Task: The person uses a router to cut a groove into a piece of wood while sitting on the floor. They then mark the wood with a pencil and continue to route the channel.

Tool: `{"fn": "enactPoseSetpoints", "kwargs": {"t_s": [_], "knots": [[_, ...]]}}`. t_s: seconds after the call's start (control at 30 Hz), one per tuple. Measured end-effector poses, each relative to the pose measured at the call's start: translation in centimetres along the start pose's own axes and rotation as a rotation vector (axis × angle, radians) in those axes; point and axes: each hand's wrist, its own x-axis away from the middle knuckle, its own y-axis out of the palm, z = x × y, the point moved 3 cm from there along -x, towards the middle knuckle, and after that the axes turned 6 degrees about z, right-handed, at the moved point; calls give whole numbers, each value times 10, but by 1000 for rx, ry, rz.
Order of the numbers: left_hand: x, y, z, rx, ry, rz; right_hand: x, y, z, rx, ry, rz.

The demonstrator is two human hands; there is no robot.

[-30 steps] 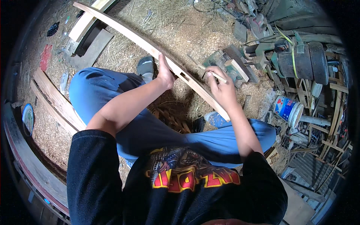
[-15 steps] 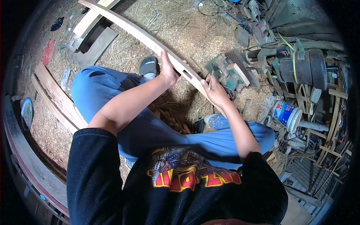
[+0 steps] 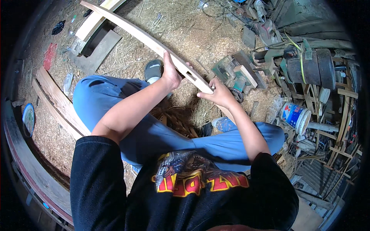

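My left hand (image 3: 171, 75) grips a long pale wooden plank (image 3: 142, 37) from below left, thumb along its face and fingertips past the far edge. The plank runs diagonally from upper left toward my right leg and has a rectangular slot (image 3: 191, 76) between my two hands. My right hand (image 3: 219, 93) is closed on the plank below the slot, its thumb across the face and fingers over the far edge. Just beyond that hand lies a green metal tool (image 3: 223, 67) with a small wood block (image 3: 243, 74) on it.
Boards (image 3: 56, 90) lie left of my bent legs; more timber (image 3: 89, 25) rests at upper left on straw and shavings. At right stand a dark cylindrical machine (image 3: 308, 69), a white-and-blue bucket (image 3: 293, 114) and piled wood offcuts (image 3: 343, 127).
My right hand has come down onto the plank and now grips it; the thin stick it held earlier is not visible in it. The plank and my left hand have shifted slightly.
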Motion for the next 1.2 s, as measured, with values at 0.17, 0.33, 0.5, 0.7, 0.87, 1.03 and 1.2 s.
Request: {"fn": "enactPoseSetpoints", "kwargs": {"t_s": [0.17,0.33,0.5,0.7,0.87,1.03,1.2], "knots": [[12,13,8,-164,-30,139,-5,11,14,-147,82,-46],[4,8,25,-150,125,180,-1,12,14,-204,152,-125],[-30,-6,97,43,279,223,6,19,10,-193,134,-117],[-90,-56,123,-65,435,346,15,35,-11,-123,50,-56],[-111,-77,120,-71,415,423,21,61,5,-247,-52,70],[-85,-45,123,14,354,275,28,49,0,-291,-1,86],[-16,14,160,-293,841,232,15,49,5,-245,-148,270]]}}
